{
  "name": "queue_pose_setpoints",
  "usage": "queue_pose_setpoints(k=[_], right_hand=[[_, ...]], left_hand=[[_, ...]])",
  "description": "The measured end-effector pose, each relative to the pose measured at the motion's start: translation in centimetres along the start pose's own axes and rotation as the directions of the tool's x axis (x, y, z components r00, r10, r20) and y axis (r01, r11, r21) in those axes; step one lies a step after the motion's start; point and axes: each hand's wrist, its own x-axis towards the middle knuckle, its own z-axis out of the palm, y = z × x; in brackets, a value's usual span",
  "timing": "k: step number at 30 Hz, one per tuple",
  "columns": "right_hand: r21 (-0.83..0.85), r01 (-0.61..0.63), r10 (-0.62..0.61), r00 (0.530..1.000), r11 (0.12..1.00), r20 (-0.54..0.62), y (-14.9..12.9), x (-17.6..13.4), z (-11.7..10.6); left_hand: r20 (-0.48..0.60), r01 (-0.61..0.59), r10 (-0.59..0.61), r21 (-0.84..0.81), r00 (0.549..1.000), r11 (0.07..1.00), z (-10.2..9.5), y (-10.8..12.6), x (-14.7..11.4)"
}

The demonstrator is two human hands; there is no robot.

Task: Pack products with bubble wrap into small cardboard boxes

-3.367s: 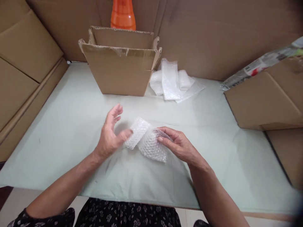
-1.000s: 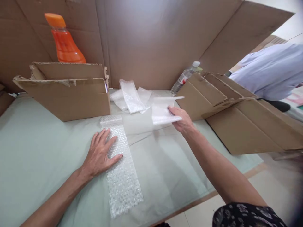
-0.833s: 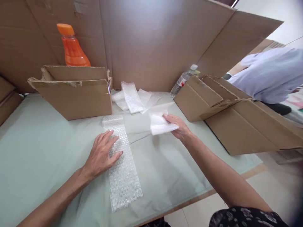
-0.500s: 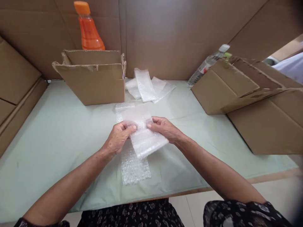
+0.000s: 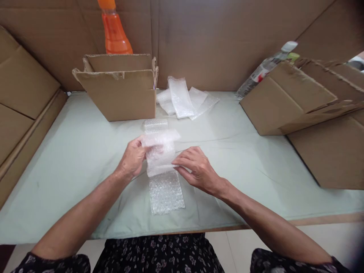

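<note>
A translucent bubble-wrap pouch (image 5: 160, 155) is held up between my hands, folded over near its top. My left hand (image 5: 135, 155) grips its left side, with some fingers behind the plastic. At its lower right edge, my right hand (image 5: 196, 167) pinches the plastic between thumb and fingers. Beneath it, a longer piece of bubble wrap (image 5: 167, 195) lies flat on the table, its middle hidden by the held pouch. Farther back rests a loose pile of bubble-wrap pouches (image 5: 182, 98).
A cardboard box (image 5: 122, 94) stands at back left, an orange bottle (image 5: 116, 36) behind it. Cardboard boxes (image 5: 295, 98) stand to the right beside a clear bottle (image 5: 263, 72). Cardboard panels (image 5: 216, 45) wall in the pale green tabletop (image 5: 76, 163).
My right hand has shifted from the pouch's upper right down to its lower right edge. The pouch has turned more upright, and its top now folds over. The camera view has shifted slightly.
</note>
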Motion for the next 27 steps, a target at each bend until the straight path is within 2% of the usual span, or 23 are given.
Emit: queue_pose_setpoints(k=[4, 7, 10, 14, 17, 21, 23, 25, 27], right_hand=[[-0.027, 0.017, -0.021, 0.99, 0.999, -0.14, -2.0, -1.0, -2.4], [-0.005, 0.044, -0.044, 0.998, 0.999, -0.045, -3.2, -1.9, -2.8], [0.009, 0.105, -0.106, 0.989, 0.994, 0.105, -3.7, -2.8, -0.8], [-0.016, 0.113, -0.107, 0.972, 0.993, 0.211, -3.7, -3.9, 2.6], [-0.028, 0.109, -0.101, 0.971, 0.994, 0.215, -4.1, -4.3, 2.7], [-0.024, 0.125, -0.12, 0.98, 0.992, 0.157, -5.0, -4.5, 0.6], [-0.009, 0.118, -0.115, 0.98, 0.993, 0.165, -5.2, -4.6, 0.0], [0.018, 0.087, -0.089, 0.967, 0.996, 0.239, -5.2, -5.0, 0.1], [0.042, 0.052, -0.063, 0.942, 0.998, 0.33, -5.1, -5.6, 0.7]], left_hand=[[-0.032, -0.157, 0.165, 0.188, 0.986, 0.97, -1.1, 2.5, 1.7], [0.006, -0.229, 0.248, 0.405, 0.969, 0.885, -1.9, 3.2, 3.7], [0.053, -0.195, 0.2, 0.564, 0.978, 0.802, -2.4, 2.1, 5.4], [0.089, -0.166, 0.15, 0.745, 0.985, 0.647, -2.8, 0.3, 6.1], [0.131, -0.203, 0.165, 0.788, 0.978, 0.58, -2.6, 0.4, 5.4], [0.269, -0.36, 0.24, 0.675, 0.933, 0.644, -1.8, 1.4, 4.3], [0.294, -0.389, 0.256, 0.639, 0.921, 0.663, -1.5, 1.2, 4.4], [0.286, -0.385, 0.257, 0.702, 0.923, 0.599, -1.5, 0.2, 4.8], [0.253, -0.342, 0.244, 0.819, 0.936, 0.461, -1.6, -1.0, 5.3]])
